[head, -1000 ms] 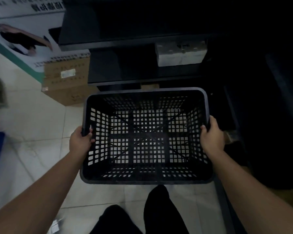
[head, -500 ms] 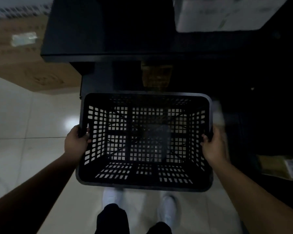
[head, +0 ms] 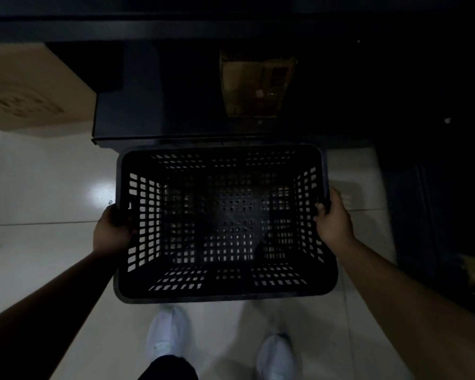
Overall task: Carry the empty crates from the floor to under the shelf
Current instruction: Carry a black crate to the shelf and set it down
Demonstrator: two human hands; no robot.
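An empty black perforated crate (head: 225, 293) fills the middle of the view, held low over the pale tiled floor. My left hand (head: 111, 229) grips its left rim and my right hand (head: 333, 219) grips its right rim. The crate's far edge sits right against the front of a dark shelf unit (head: 159, 105). The space under and inside the shelf is very dark.
A brown cardboard box (head: 33, 89) stands on the floor left of the shelf. A smaller cardboard box (head: 254, 83) sits inside the shelf behind the crate. Dark furniture (head: 436, 215) lines the right side. My white shoes (head: 165, 333) stand just behind the crate.
I have stepped closer to the shelf and bent over it. The crate has come down lower and its far edge now reaches the shelf's front. Both hands keep their grip.
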